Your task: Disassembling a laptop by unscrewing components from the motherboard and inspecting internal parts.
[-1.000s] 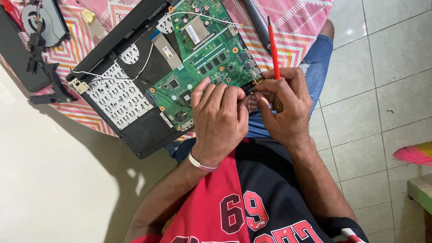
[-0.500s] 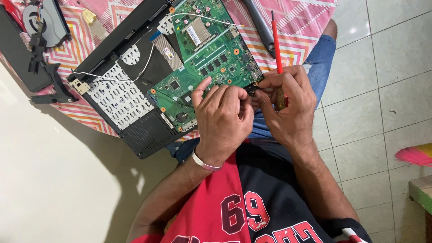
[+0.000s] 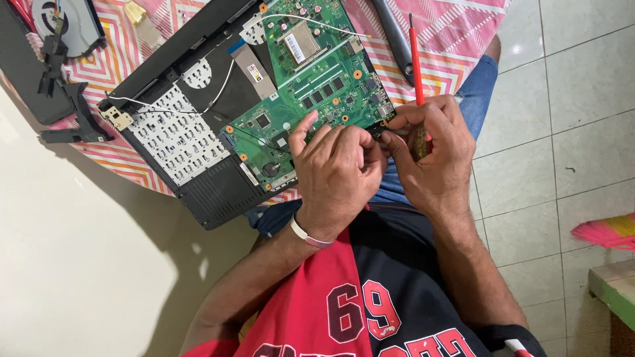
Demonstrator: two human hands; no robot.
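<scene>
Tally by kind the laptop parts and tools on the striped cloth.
Green circuit board: 1
Black laptop base: 1
Cooling fan: 1
Red-handled screwdriver, in right hand: 1
Black hinge bracket: 1
Total: 5

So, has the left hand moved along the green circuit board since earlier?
No. The left hand stays at the green circuit board's near corner, beside the right hand holding the red screwdriver.
</scene>
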